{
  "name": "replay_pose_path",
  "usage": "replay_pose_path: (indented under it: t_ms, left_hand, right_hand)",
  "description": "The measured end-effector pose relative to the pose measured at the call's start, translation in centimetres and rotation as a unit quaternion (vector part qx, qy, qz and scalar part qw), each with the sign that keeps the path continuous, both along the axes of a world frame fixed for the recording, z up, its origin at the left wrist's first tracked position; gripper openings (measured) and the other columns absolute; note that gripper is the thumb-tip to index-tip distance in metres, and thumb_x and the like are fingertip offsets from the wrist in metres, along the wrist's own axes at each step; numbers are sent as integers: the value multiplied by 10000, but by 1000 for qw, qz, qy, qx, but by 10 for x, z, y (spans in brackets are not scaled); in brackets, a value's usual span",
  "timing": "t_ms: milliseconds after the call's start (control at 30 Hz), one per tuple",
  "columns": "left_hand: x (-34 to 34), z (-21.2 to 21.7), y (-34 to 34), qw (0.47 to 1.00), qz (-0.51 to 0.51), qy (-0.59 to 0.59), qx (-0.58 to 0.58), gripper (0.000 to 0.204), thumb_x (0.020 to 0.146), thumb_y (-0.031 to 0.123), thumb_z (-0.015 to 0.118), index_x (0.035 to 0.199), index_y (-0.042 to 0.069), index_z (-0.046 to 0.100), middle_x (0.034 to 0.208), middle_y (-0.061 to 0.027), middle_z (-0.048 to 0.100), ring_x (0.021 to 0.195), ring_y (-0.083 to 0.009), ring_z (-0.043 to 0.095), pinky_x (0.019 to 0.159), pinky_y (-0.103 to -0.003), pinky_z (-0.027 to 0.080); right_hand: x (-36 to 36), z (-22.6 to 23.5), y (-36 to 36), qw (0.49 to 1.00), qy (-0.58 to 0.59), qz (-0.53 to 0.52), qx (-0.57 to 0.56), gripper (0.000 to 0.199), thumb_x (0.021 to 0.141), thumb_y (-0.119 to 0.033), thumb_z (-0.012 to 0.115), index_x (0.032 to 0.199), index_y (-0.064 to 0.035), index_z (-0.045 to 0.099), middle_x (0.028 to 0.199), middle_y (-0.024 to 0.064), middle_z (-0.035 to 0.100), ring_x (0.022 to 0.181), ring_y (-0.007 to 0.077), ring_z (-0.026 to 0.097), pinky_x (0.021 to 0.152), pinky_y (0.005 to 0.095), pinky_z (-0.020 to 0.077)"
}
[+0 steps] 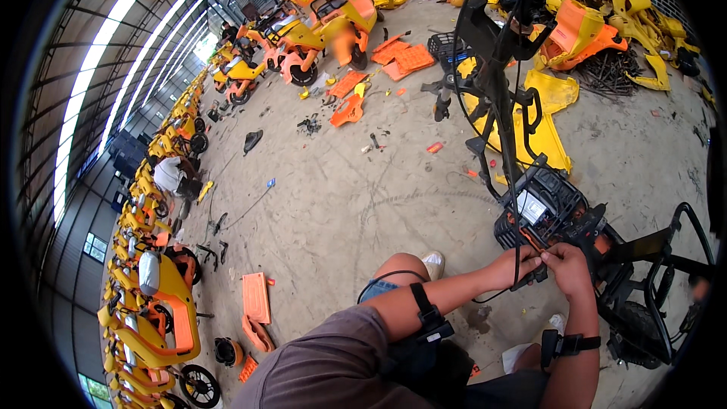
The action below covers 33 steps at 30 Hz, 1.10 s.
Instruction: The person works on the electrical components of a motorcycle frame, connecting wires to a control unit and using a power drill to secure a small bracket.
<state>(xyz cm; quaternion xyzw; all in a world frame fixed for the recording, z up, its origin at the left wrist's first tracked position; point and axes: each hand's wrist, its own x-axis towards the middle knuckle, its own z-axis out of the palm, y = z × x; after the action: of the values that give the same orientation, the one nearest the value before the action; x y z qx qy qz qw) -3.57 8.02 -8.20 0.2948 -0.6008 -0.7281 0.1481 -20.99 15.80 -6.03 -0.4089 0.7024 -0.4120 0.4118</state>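
Observation:
Both my hands are at the lower frame of a stripped black scooter (500,98), at the right. My left hand (522,266) reaches in from the left with its fingertips pinched together. Close against it, my right hand (569,263) is also closed in a pinch. Whatever lies between the fingertips is too small and covered to name. Just beyond them sits a black-framed compartment with a silvery box (531,207) and some orange wiring. A thin black cable (517,238) hangs down past my left hand, and a dark part shows right below the fingers.
Yellow and orange body panels (579,30) are heaped at the far right. Orange panels (409,59) and small scraps lie on the concrete floor. Rows of yellow scooters (170,303) line the left side. A person in a white shirt (168,176) crouches there. An orange-black helmet (227,351) lies at lower left.

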Motion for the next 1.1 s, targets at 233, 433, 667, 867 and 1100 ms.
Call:
replay_pose_path:
  t_ms: [233, 433, 667, 867, 1100]
  left_hand:
    - [1, -15, -5, 1000, -9, -4, -1, 238, 1043, 233, 566, 1024, -2, 592, 874, -56, 648, 723, -121, 652, 643, -288, 540]
    - [2, -7, -1, 1000, 1, 18, 25, 237, 1043, 237, 567, 1022, 2, 592, 887, -62, 653, 727, -124, 655, 655, -293, 542]
    - [3, 2, -3, 1000, -12, 5, 4, 242, 1044, 237, 567, 1024, -2, 593, 885, -66, 650, 728, -129, 658, 646, -296, 541]
    - [4, -9, -5, 1000, -7, 13, 7, 244, 1046, 237, 561, 1028, -4, 592, 876, -64, 645, 721, -132, 658, 641, -296, 540]
    - [8, -10, -10, 1000, -14, 13, 19, 238, 1045, 233, 563, 1051, -2, 595, 881, -61, 645, 727, -130, 657, 641, -294, 538]
  right_hand:
    - [2, 6, -2, 999, -41, 26, -1, 109, 896, -11, 671, 975, 59, 695, 863, 69, 692, 782, 128, 599, 715, 283, 485]
    - [3, 19, 0, 996, -81, 36, -9, 180, 937, -124, 681, 994, 47, 688, 870, 56, 679, 805, 120, 581, 717, 281, 467]
    - [0, 16, -1, 999, -13, 22, 34, 230, 908, -168, 719, 917, 59, 686, 767, 49, 648, 702, 119, 554, 637, 305, 457]
    - [2, 10, -4, 999, -42, 29, 18, 118, 916, -87, 691, 917, 30, 680, 819, 37, 661, 743, 102, 555, 675, 279, 448]
    - [5, 14, -7, 998, -47, 39, 12, 97, 908, -32, 667, 967, 44, 676, 885, 60, 678, 809, 118, 598, 735, 281, 483]
